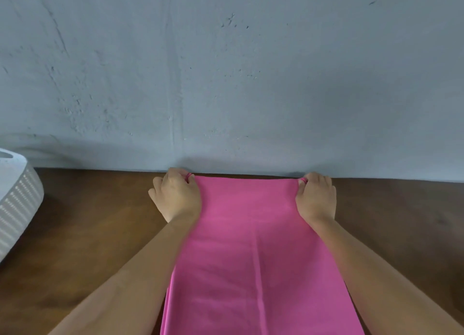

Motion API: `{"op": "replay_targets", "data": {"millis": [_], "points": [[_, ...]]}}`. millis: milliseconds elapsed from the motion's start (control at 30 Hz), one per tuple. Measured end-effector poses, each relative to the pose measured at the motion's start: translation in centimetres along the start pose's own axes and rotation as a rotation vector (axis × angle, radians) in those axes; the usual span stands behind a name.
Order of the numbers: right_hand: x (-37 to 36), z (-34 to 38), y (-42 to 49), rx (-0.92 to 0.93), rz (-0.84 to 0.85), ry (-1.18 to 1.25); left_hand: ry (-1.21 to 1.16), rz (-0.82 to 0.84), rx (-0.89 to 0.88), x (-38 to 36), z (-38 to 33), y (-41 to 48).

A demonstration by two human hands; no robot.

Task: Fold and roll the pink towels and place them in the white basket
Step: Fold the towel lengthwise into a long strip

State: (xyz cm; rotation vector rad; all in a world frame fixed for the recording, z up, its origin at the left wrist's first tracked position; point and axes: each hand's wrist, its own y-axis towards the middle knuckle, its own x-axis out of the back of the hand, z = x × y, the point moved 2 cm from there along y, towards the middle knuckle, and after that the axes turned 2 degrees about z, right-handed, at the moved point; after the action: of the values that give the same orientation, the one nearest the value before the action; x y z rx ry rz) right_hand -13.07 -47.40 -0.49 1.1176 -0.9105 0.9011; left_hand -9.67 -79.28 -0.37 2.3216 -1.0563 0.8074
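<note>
on the brown surface [100, 221], from six o'clock up to twelve: one pink towel [251, 246], spread flat as a long strip, far edge just short of the grey wall [226, 71]. left hand [175, 196] at the towel's eleven o'clock corner, fingers curled and pinching the cloth. right hand [316, 199] at the one o'clock corner, clamped on the cloth the same way. far edge drawn taut between the two grips, forearms lying along either side of the strip.

judged as early in the task. layered edges showing at seven o'clock beside the left forearm, plus a straight crease down the middle, so probably doubled lengthwise once already, though not certain. no roll begun anywhere on the visible cloth. near end of the strip out of view past six o'clock.

left to do, by this reckoning: any further fold, then rolling the strip up, then carrying it over to the white basket [17, 199] at nine o'clock, well apart from the towel and cut off by the frame edge. inside of the basket hidden, so impossible to say whether any rolled towel lies there yet. no other pink towels in view, so number remaining unknown.

writing and brands: none readable. no label or tag visible on the towel. basket wall marked only with rows of small pale dots or holes, with a slot-like opening near its rim. wall bare apart from scuffs and scratches.
</note>
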Motion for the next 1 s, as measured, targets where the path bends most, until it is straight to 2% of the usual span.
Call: {"op": "replay_targets", "data": {"millis": [300, 467, 533, 600, 667, 733, 900, 1000], "points": [[-0.7, 1.0, 1.9, -0.04, -0.004, -0.019, -0.047, -0.011, 0.009, -0.5, -0.5, 1.8], [-0.2, 1.3, 2.0, -0.069, 0.047, 0.002, -0.02, 0.018, -0.007, 0.2, -0.9, 1.9], [0.6, 1.5, 1.5, -0.074, 0.069, 0.103, 0.046, 0.012, -0.109, 0.8, -1.4, 1.4], [1.7, 1.6, 0.2, -0.021, 0.103, 0.158, 0.125, 0.04, -0.314, 1.2, -2.5, 0.2], [2.6, 1.6, -1.6, 0.069, 0.176, 0.1, 0.193, 0.148, -0.535, 1.3, -3.9, -2.2], [3.2, 1.3, -3.8, 0.131, 0.279, 0.015, 0.2, 0.309, -0.68, 1.2, -5.2, -5.4], [4.1, 0.1, -8.8, 0.174, 0.44, -0.059, 0.211, 0.646, -0.764, -0.4, -6.0, -12.2], [4.9, -0.8, -11.5, 0.16, 0.49, -0.025, 0.303, 0.702, -0.822, -1.1, -4.7, -14.1]]}}
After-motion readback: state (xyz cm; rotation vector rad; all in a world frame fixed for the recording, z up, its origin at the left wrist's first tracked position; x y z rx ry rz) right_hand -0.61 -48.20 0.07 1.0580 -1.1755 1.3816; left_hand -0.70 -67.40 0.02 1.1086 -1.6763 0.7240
